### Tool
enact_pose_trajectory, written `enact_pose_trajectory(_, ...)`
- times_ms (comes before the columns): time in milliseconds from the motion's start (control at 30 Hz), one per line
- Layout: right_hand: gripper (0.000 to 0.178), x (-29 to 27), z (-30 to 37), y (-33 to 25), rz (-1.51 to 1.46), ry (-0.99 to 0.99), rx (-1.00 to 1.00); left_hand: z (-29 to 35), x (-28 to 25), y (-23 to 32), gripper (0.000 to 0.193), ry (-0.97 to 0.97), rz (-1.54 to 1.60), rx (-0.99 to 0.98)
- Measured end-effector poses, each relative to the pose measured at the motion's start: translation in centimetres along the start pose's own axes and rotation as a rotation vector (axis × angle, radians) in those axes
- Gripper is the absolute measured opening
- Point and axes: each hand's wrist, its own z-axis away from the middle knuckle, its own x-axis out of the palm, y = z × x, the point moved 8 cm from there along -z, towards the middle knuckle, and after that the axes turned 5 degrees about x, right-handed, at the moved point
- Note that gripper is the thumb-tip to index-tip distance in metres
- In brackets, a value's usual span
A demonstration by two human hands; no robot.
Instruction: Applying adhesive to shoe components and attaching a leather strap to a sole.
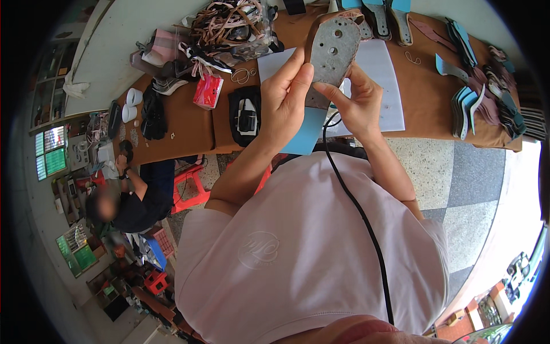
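Note:
Both hands hold up a shoe sole [338,54], grey on the side facing me, with several round holes and a brown leather-like rim. My left hand [286,94] grips its left edge, thumb on the face and fingers behind. My right hand [362,100] pinches the lower right edge between thumb and fingers. Behind the sole, a white sheet [387,92] covers part of the brown table. Below my hands a light-blue piece [303,136] shows; whether it is joined to the sole I cannot tell. A black cable [358,206] runs down over my shirt.
The brown table [189,135] bears a heap of straps [229,26], a red packet [207,90] and a black case [245,117]. Blue-topped insoles [467,109] lie at right. Another person [140,192] sits at left, near red stools [192,189].

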Motion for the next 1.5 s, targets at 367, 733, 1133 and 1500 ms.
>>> enact_pose_trajectory(367,0.018,-0.8,1.0,0.9,0.023,0.054,0.034,0.9,1.4,0.8,0.044,-0.034,-0.277,0.183)
enact_pose_trajectory(733,0.019,-1.3,1.6,0.1,0.033,0.045,-0.027,1.8,1.3,-0.9,0.037,-0.011,0.328,-0.172)
enact_pose_trajectory(1133,0.02,-2.0,1.8,-0.1,0.117,0.033,-0.068,2.0,2.3,-1.0,0.027,0.082,0.495,-0.083)
enact_pose_trajectory(1500,0.019,-2.3,1.5,-1.1,0.112,0.067,-0.147,1.0,2.3,0.4,0.018,0.024,0.308,-0.021)
